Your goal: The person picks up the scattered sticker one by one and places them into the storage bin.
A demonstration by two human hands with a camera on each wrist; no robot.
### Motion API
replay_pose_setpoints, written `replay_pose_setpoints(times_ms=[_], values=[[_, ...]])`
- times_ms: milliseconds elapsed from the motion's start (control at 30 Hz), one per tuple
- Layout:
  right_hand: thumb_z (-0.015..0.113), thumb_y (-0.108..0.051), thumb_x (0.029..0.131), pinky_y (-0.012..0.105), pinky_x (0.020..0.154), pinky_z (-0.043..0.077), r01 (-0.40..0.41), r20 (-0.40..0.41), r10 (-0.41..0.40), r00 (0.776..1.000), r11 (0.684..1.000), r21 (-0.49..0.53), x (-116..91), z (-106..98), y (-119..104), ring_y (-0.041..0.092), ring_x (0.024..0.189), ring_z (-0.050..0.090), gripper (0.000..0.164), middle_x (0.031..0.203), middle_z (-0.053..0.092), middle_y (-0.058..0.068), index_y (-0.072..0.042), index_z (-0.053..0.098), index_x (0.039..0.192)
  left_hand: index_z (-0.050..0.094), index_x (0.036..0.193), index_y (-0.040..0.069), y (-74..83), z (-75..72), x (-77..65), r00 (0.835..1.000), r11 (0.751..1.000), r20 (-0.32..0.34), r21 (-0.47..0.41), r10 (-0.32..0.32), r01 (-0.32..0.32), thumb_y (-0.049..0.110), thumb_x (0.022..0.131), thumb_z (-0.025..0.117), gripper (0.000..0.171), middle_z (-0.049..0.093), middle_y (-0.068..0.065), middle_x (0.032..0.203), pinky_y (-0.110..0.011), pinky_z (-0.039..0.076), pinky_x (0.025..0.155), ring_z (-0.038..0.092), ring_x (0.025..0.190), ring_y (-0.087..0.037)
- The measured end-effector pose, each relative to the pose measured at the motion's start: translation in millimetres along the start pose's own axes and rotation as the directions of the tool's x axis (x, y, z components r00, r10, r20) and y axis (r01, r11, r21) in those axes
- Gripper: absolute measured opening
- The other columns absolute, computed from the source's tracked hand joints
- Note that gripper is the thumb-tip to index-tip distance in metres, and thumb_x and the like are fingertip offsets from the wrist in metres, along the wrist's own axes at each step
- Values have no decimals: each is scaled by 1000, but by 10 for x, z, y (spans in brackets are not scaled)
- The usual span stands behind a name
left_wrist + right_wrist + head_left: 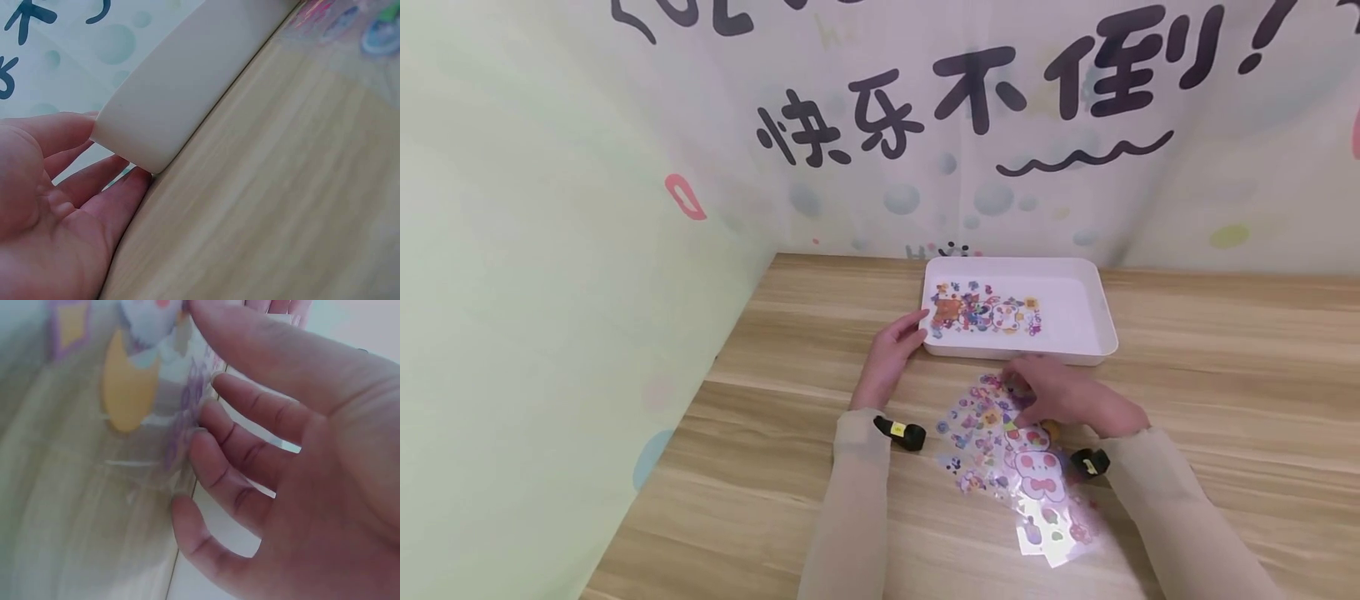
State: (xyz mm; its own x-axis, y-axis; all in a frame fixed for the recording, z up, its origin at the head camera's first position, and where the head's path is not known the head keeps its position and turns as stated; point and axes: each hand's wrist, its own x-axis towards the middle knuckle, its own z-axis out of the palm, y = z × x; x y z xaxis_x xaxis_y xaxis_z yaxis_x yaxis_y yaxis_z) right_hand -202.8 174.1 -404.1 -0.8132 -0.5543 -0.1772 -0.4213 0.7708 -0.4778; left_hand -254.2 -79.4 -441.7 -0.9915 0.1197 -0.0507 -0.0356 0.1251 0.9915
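My left hand (889,360) touches the left end of a white tray (1078,308); its fingers are lightly bent along that end wall in the left wrist view. Inside the tray, toward its left side, lies a clear sticker sheet (983,313) with cartoon animals. In front of the tray, my right hand (1070,395) grips the far end of a transparent sticker sheet (1040,475) that bears a white-and-pink character. Further stickers (967,437) fan out to its left, overlapping it. The right fingers (212,464) curl at the sheet's edge, near the tray.
The wood-grain table (775,467) runs back to a printed cloth backdrop (880,108) with large dark lettering. A pale green wall (512,292) borders the left side. Each wrist wears a black strap-on camera.
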Motion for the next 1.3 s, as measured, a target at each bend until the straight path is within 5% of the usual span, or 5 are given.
replay_pose_setpoints(times_ms=[300, 733, 867, 1100, 1300], values=[[79, -18, 65, 29, 67, 45, -96, 37, 95, 995, 995, 25, -4, -32, -17, 17, 78, 47, 45, 87, 53, -1, -10, 55, 103, 56, 117, 35, -2, 2, -5, 1000, 1000, -3, 3, 6, -6, 24, 90, 54, 30, 46, 13, 128, -27, 38, 96, 43, 117, -7], [62, -22, 84, 26, 56, 41, -15, 34, 13, 999, 999, 49, -53, -112, 63, 13, 64, 46, 10, 70, 50, -4, -14, 55, 81, 56, 117, 36, -14, -4, -3, 1000, 1000, 2, 12, 0, 0, 31, 88, 55, 30, 47, 13, 127, -25, 39, 95, 45, 114, -5], [54, -18, 88, 26, 57, 42, 17, 3, -17, 1000, 995, 97, -48, -111, 85, 12, 64, 47, 7, 72, 52, -4, -13, 57, 85, 55, 121, 30, 96, -11, -56, 1000, 1000, 17, -2, -15, 15, 27, 89, 54, 32, 46, 10, 129, -26, 38, 96, 44, 117, -10], [48, -11, 89, 27, 59, 44, 35, -40, -30, 999, 991, 127, -40, -105, 91, 11, 67, 49, 13, 80, 55, -3, -10, 60, 94, 56, 117, 34, 0, -9, -8, 1000, 1000, 1, 8, 0, 0, 30, 87, 56, 30, 47, 11, 127, -26, 39, 95, 46, 113, -6], [48, -12, 90, 28, 57, 44, 18, -34, -12, 999, 986, 166, -47, -126, 94, 13, 67, 49, 13, 80, 56, -1, -10, 58, 98, 55, 122, 24, 129, -5, -78, 1000, 999, 14, -31, -11, 11, 21, 89, 55, 33, 47, 4, 130, -28, 38, 96, 45, 117, -13]])
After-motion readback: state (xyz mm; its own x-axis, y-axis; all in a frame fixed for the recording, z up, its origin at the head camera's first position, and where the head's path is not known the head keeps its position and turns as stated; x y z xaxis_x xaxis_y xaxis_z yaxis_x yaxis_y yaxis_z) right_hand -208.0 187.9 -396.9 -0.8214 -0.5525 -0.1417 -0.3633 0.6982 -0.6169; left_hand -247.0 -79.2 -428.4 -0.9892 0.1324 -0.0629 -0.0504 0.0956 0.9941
